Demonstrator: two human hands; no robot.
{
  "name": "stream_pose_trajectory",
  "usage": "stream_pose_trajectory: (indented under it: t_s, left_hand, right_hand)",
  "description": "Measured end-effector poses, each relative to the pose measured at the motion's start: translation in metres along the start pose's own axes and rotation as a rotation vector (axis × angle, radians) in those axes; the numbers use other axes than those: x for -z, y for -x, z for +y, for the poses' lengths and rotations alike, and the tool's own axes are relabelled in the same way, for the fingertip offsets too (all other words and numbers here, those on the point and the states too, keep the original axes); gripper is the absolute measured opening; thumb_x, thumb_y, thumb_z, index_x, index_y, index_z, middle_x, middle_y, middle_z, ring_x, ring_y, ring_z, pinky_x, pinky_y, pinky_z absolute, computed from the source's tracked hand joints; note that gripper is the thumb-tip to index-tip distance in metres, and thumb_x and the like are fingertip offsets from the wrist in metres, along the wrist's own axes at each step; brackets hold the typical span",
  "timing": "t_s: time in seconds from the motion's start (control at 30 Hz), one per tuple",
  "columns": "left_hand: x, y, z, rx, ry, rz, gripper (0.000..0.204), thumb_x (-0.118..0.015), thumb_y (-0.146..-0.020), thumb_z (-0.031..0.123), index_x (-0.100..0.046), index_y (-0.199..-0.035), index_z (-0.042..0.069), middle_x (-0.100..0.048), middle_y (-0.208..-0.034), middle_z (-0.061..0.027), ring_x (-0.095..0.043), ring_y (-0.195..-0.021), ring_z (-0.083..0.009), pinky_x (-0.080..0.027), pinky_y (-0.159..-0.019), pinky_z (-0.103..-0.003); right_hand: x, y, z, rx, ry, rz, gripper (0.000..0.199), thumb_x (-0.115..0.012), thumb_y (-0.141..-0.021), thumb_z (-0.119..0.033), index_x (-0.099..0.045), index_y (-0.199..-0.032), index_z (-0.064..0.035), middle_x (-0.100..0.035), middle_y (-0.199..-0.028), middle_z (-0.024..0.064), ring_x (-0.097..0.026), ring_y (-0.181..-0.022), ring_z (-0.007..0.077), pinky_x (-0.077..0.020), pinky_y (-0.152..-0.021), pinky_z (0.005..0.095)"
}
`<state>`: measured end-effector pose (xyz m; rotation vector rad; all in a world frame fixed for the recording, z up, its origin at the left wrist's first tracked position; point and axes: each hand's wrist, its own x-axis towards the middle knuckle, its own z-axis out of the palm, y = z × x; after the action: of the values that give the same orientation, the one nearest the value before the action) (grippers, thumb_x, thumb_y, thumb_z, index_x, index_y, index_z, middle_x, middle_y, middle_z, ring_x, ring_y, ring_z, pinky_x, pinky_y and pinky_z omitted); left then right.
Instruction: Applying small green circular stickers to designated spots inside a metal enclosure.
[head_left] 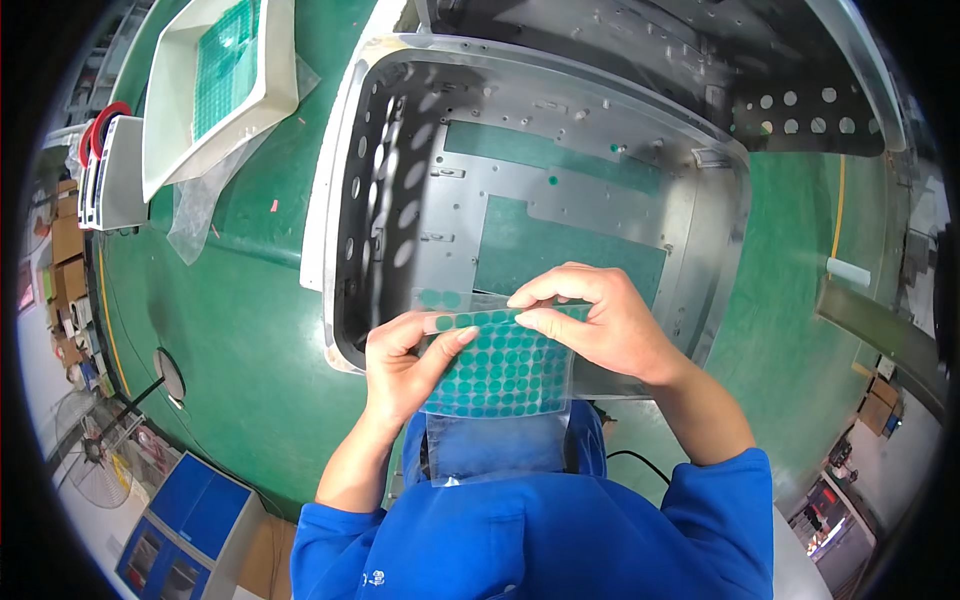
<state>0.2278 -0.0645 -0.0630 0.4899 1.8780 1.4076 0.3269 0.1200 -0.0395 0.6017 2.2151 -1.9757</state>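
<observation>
Between my hands is a clear sheet of round green stickers [495,375], set in rows. My left hand [405,365] pinches its upper left corner between thumb and fingers. At the upper right edge, my right hand [605,320] has thumb and forefinger closed on the sheet. The sheet hangs over my lap at the near side of a large grey metal housing [460,210] with holes and cutouts. Two green dots are stuck inside it, one of them a green sticker [553,181] on its floor panel. A clear plastic film [490,448] hangs below the sheet.
A white bin [165,130] with more green sticker sheets stands at the upper left, beside red-handled items [95,135]. A perforated metal panel [800,105] rises behind the housing. At the lower left are a fan [100,455] and a blue cabinet [200,505].
</observation>
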Motion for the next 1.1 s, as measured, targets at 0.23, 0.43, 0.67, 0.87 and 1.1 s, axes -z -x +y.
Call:
stream_pose_trajectory:
  t_s: [0.23, 0.43, 0.67, 0.87, 1.1]
  left_hand:
    - [-0.01, 0.001, -0.003, 0.054, -0.039, -0.071, 0.01, -0.067, -0.072, 0.007, -0.065, -0.08, 0.002, -0.056, -0.058, -0.0001, -0.045, -0.052, -0.0032, -0.034, -0.046, -0.019]
    - [-0.018, 0.003, -0.008, 0.238, 0.077, -0.007, 0.009, -0.065, -0.075, 0.008, -0.064, -0.079, 0.001, -0.057, -0.063, 0.0032, -0.043, -0.056, -0.0001, -0.034, -0.047, -0.016]
    - [-0.017, 0.004, -0.006, 0.252, 0.105, 0.043, 0.011, -0.065, -0.075, 0.007, -0.063, -0.083, 0.0, -0.058, -0.067, 0.0025, -0.046, -0.059, -0.0007, -0.036, -0.052, -0.015]
    - [-0.019, 0.004, -0.008, 0.251, 0.129, 0.046, 0.012, -0.065, -0.075, 0.006, -0.063, -0.085, 0.0, -0.061, -0.072, 0.0005, -0.049, -0.063, -0.0019, -0.039, -0.056, -0.016]
    - [-0.019, 0.002, -0.008, 0.281, 0.125, 0.034, 0.014, -0.065, -0.074, 0.005, -0.062, -0.086, -0.002, -0.061, -0.075, -0.0019, -0.052, -0.066, -0.0046, -0.04, -0.061, -0.018]
  right_hand:
    - [-0.007, 0.015, 0.019, 0.083, 0.086, 0.112, 0.008, -0.061, -0.073, -0.001, -0.059, -0.081, -0.0023, -0.062, -0.081, 0.0067, -0.058, -0.076, 0.0138, -0.0451, -0.07, 0.0257]
    - [-0.006, 0.009, 0.037, 0.014, -0.089, 0.114, 0.004, -0.056, -0.078, -0.004, -0.055, -0.08, -0.0008, -0.061, -0.084, 0.0077, -0.055, -0.077, 0.0109, -0.0429, -0.072, 0.0246]
    - [0.037, -0.054, 0.149, -0.119, 0.434, 0.447, 0.005, -0.056, -0.074, -0.004, -0.057, -0.079, -0.0025, -0.053, -0.077, 0.0069, -0.053, -0.068, 0.0151, -0.0423, -0.064, 0.0271]
    - [0.036, -0.061, 0.156, -0.174, 0.521, 0.458, 0.005, -0.057, -0.073, -0.007, -0.058, -0.077, -0.0047, -0.052, -0.079, 0.0078, -0.052, -0.071, 0.0199, -0.0418, -0.067, 0.03]
    - [0.039, -0.061, 0.154, -0.215, 0.533, 0.413, 0.006, -0.058, -0.073, -0.008, -0.059, -0.078, -0.0048, -0.052, -0.08, 0.0083, -0.052, -0.072, 0.0202, -0.0418, -0.067, 0.0299]
